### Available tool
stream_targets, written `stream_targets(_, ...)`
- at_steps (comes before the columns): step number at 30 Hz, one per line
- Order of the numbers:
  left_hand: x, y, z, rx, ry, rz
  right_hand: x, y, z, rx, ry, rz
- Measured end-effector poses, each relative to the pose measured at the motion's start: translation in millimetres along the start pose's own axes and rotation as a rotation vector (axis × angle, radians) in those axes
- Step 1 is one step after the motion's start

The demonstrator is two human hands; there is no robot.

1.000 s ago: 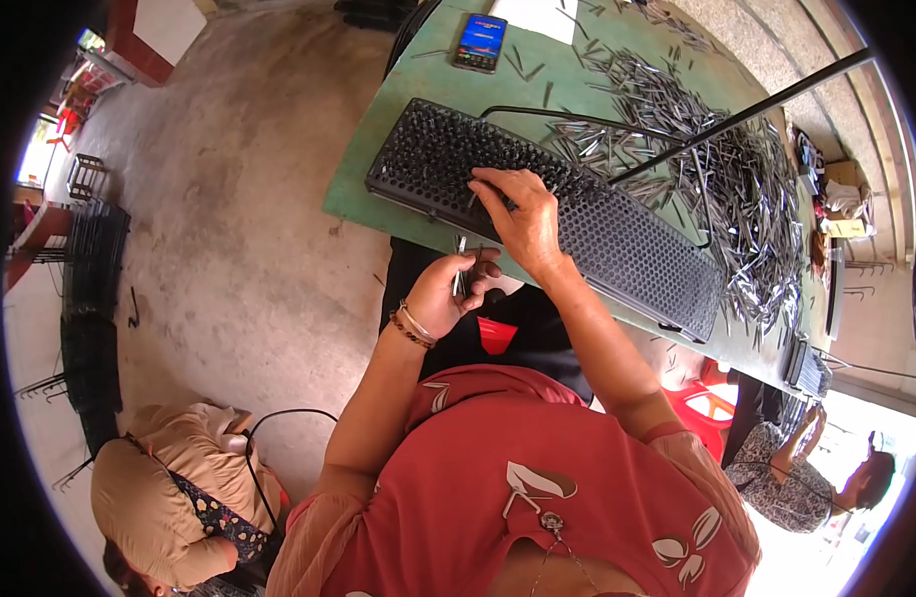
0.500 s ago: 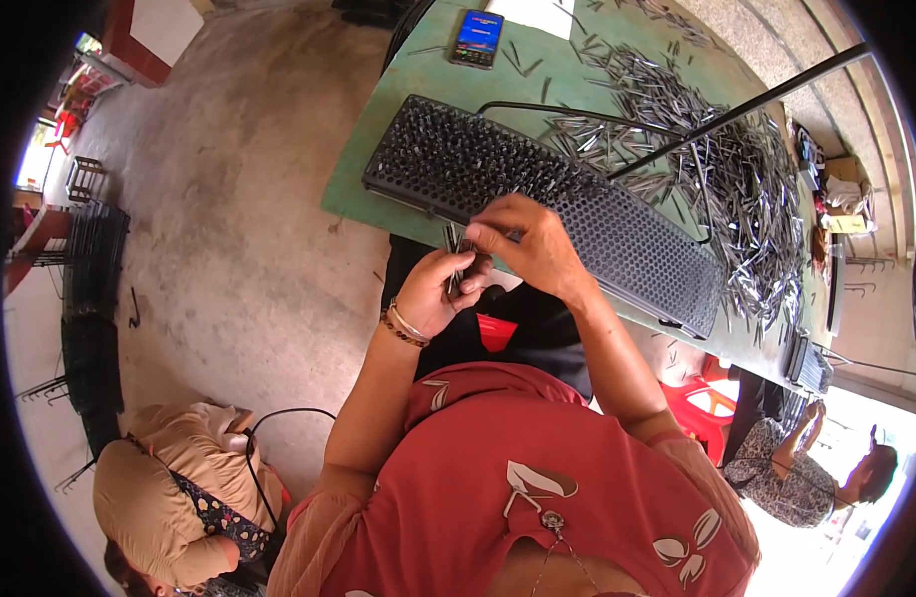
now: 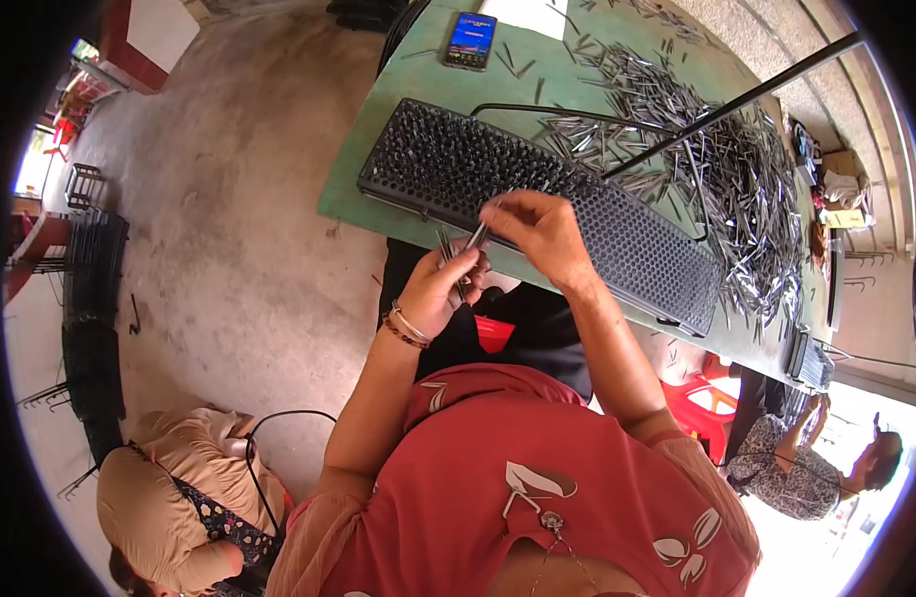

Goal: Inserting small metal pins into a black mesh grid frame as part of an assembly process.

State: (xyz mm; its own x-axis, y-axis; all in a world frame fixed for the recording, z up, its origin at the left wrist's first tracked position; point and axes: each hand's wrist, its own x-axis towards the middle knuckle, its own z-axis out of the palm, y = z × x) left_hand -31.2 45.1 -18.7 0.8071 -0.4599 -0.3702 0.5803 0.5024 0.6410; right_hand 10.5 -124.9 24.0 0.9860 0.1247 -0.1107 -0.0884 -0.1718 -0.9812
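Note:
Closed around a small bunch of thin dark metal strips (image 3: 445,242) is my left hand (image 3: 441,287), just off the near edge of the table. My right hand (image 3: 540,231) pinches one slim metal strip (image 3: 477,237) at its upper end, while the lower end still meets the left fingers. Beyond both hands lies a long black tray (image 3: 637,244) full of round holes. Many dark strips (image 3: 448,149) stand upright in its left part; the holes in its right part show bare. The right hand partly covers the tray's near edge.
A large heap of loose strips (image 3: 746,199) covers the right of the green table (image 3: 354,189). A black metal rod (image 3: 746,104) slants over it. A phone (image 3: 470,41) lies at the far left. People sit at lower left (image 3: 170,507) and lower right (image 3: 791,463).
My right hand has drawn a strip up and slightly right out of the left hand's bunch. The left hand stays almost in place.

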Motion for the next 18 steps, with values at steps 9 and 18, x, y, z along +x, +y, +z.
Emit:
stream_targets(9,9.4,-10.9,-10.8,-0.126,0.001,-0.028,15.7,3.6,17.7,-0.326,0.337,-0.310)
stream_targets(18,5.8,-9.6,-8.4,-0.085,0.034,-0.058,15.7,8.7,20.4,-0.411,0.272,-0.382)
